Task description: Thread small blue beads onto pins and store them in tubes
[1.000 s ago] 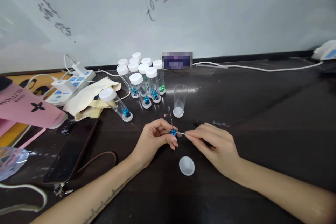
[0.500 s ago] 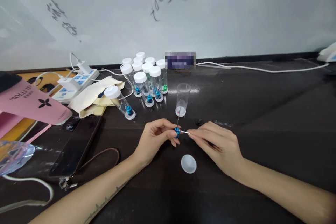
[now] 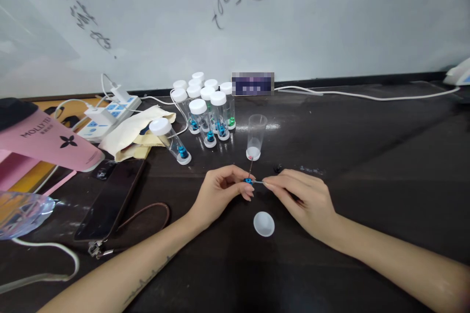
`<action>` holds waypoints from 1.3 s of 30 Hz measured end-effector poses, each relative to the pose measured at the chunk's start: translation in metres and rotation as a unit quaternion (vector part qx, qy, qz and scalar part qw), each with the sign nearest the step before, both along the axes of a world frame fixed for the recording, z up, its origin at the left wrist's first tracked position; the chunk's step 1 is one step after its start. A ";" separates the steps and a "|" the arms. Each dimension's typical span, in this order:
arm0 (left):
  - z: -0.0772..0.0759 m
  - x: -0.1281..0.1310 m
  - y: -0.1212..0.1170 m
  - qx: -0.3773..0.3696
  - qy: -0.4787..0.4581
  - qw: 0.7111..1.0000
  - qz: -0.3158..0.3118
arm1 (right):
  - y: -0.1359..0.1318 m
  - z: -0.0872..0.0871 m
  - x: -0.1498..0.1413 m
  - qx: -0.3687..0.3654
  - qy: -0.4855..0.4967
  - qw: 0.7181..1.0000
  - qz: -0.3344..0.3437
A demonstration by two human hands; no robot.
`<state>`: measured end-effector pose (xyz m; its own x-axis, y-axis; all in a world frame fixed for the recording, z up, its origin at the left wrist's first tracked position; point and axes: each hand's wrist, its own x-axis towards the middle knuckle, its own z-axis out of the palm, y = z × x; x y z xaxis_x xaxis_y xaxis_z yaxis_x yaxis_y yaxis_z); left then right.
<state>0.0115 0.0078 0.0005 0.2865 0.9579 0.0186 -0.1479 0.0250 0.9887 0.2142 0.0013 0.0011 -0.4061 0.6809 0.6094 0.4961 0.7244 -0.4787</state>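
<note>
My left hand [image 3: 225, 193] pinches a small shiny blue part [image 3: 248, 181] between thumb and fingers. A thin dark rod [image 3: 250, 168] sticks up from that part. From the other side my right hand [image 3: 304, 200] pinches a thin pale stick [image 3: 259, 182], whose tip meets the blue part. Just beyond my fingers an uncapped clear tube [image 3: 257, 129] stands on its white base. Below and between my hands lies a round white cap [image 3: 264, 224]. The exact kind of the blue part is too small to make out.
Several white-capped clear tubes [image 3: 199, 120] with blue or green parts stand at the back; one tube [image 3: 171, 142] leans apart. Left are a power strip [image 3: 110, 116], cloth pouch [image 3: 125, 134], pink cup [image 3: 62, 137] and phone [image 3: 110, 200]. A white cable [image 3: 367, 96] runs along the back.
The blue part has turned a little in my left fingers, and the pale stick now lies closer to level. My grips on both are kept; the view has shifted slightly.
</note>
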 end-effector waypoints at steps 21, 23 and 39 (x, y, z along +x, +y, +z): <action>-0.001 -0.001 -0.006 0.091 0.132 0.987 -0.009 | 0.000 0.003 -0.001 -0.139 -0.007 0.990 0.030; -0.001 -0.001 -0.005 0.079 0.120 0.990 -0.009 | 0.000 0.003 -0.001 -0.150 -0.013 0.988 0.028; 0.000 -0.002 0.002 -0.021 0.027 0.999 -0.024 | 0.004 -0.001 0.001 0.039 -0.027 0.999 -0.009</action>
